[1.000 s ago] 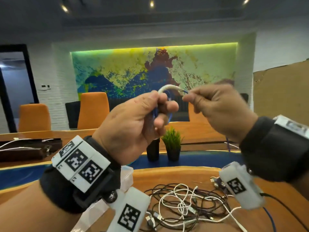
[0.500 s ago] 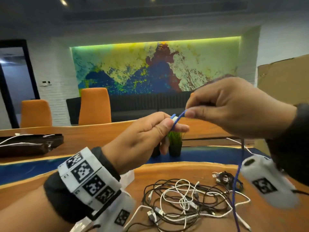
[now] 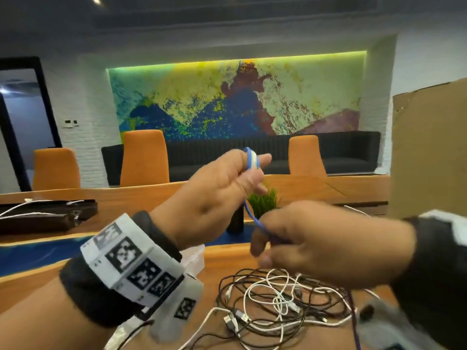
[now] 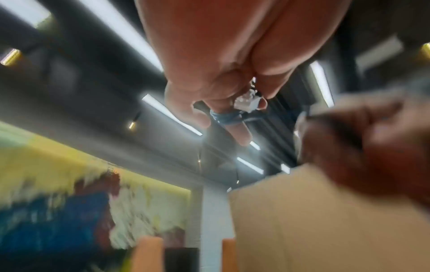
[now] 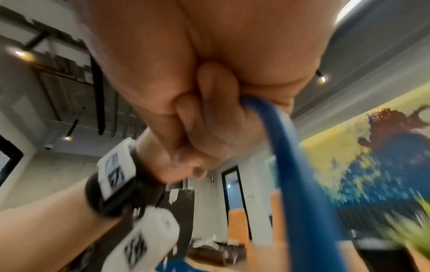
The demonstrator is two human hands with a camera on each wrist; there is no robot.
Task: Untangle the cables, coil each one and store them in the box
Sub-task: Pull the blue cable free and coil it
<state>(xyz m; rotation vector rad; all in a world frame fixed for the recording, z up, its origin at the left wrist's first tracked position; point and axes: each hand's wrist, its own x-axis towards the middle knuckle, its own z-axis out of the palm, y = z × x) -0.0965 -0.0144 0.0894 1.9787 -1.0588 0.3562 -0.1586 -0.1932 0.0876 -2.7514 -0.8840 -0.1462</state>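
Note:
A blue cable [image 3: 249, 210] [image 5: 286, 147] runs between both raised hands. My left hand [image 3: 222, 188] holds its white end, with blue loops [image 3: 251, 159] [image 4: 227, 117] wound round the extended finger and a clear plug [image 4: 246, 102] tucked against the fingers. My right hand [image 3: 316, 243] sits lower and to the right, pinching the blue cable as it trails down past the wrist. A tangle of black and white cables [image 3: 278, 306] lies on the wooden table [image 3: 227, 258] below. A clear plastic box [image 3: 194, 256] shows behind my left wrist, mostly hidden.
A tall cardboard sheet [image 3: 429, 147] stands at the right. A small potted green plant [image 3: 262, 205] and a dark cylinder [image 3: 235, 223] sit beyond the hands. A dark case with white cables [image 3: 45, 213] lies far left. Orange chairs [image 3: 144, 160] line the far table edge.
My left hand has risen with the blue cable looped round its finger. My right hand has dropped from above the left hand to below and right of it, keeping the cable.

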